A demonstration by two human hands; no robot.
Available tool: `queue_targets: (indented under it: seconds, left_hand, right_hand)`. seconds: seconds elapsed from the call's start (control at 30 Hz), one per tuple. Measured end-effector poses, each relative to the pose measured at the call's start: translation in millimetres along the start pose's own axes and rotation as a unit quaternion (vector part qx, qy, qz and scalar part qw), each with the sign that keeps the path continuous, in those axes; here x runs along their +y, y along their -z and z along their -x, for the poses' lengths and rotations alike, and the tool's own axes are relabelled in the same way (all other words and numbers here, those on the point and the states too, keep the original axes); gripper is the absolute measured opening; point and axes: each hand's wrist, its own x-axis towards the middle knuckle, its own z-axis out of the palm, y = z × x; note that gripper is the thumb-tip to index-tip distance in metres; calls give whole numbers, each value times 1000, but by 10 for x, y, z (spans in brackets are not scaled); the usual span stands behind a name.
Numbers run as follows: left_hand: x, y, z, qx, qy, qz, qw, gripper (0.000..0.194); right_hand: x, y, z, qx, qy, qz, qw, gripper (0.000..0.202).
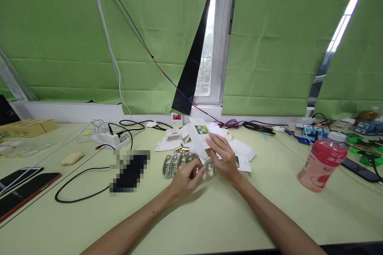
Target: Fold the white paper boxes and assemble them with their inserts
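Green curtains (60, 36) cover most of the far side of the room, creased across in horizontal folds. Near the middle, one edge is turned back to show a black lining (193, 75), and beside it stands a narrow strip of window (205, 63) in a pale frame (223, 36). Daylight comes through the glass, bright and washed out; there seem to be bars and some greenery outside. Toward the right, a second slanting gap (345, 20) lets in more light. A white cord (103, 24) hangs in front of the curtains on the left. Below them runs a white ledge (68, 110), with a wide, pale yellow-green surface (191, 227) in front, crossed by thin seams.
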Motion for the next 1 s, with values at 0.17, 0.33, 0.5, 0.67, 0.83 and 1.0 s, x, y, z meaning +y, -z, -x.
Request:
queue_targets:
  seconds: [0.17, 0.33, 0.5, 0.67, 0.83, 1.0]
  left_hand:
    - [-14, 36, 21, 118, 17, 40, 992, 29]
    - [5, 46, 12, 106, 62, 22, 992, 45]
    - [24, 65, -1, 65, 83, -2, 994, 49]
    - [34, 74, -26, 37, 71, -6, 997, 49]
    - [38, 74, -29, 18, 104, 28, 994, 51]
    - [31, 100, -52, 57, 137, 56, 987, 51]
  right_hand:
    - [-63, 4, 75, -14, 14, 27, 999, 51]
    - [-196, -24, 86, -15, 23, 21, 999, 55]
    - [-288, -29, 73, -6, 18, 7, 1000, 56]
    - [-296, -26, 71, -1, -14, -10, 1000, 51]
    - [-291, -15, 59, -3, -31, -29, 999, 48]
    - [-316, 13, 18, 2, -55, -25, 998, 43]
